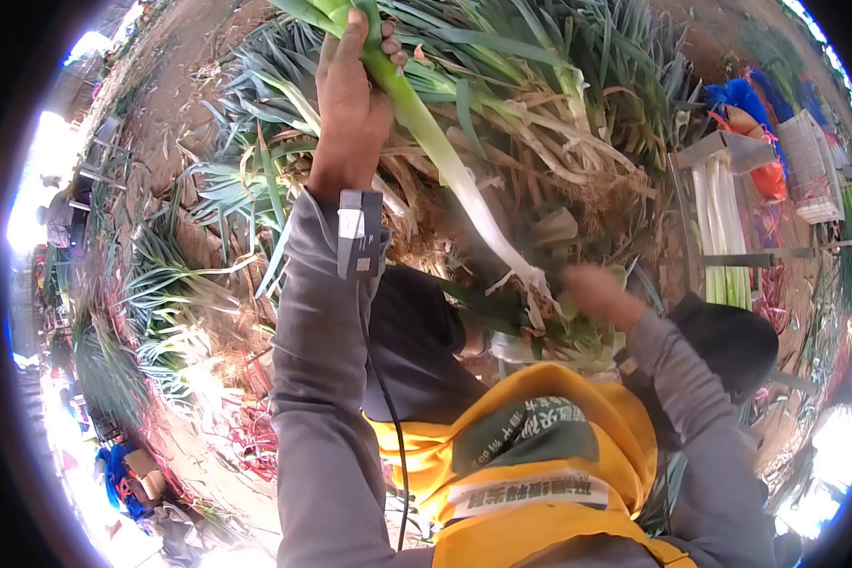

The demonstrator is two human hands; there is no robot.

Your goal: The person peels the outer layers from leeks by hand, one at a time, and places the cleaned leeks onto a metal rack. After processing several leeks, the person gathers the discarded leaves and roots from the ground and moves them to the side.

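My left hand [350, 104] is closed around the green upper part of a long leek [450, 170], which slants down to the right. Its white shank ends in a ragged root end with loose, peeling skin. Close beside that end is my right hand [604, 295], smeared by motion, so its fingers do not show clearly. Behind the held stalk lies a big heap of leeks [540, 114] with dry outer leaves and dirty roots. Trimmed green and pale scraps [577, 327] lie below the right hand.
A metal rack [719, 151] at the right holds cleaned white stalks. Beyond it are a white crate [809, 166] and an orange-and-blue bundle [757, 133]. More loose leeks [185, 284] and tangled red strings [241, 431] lie on the ground at the left.
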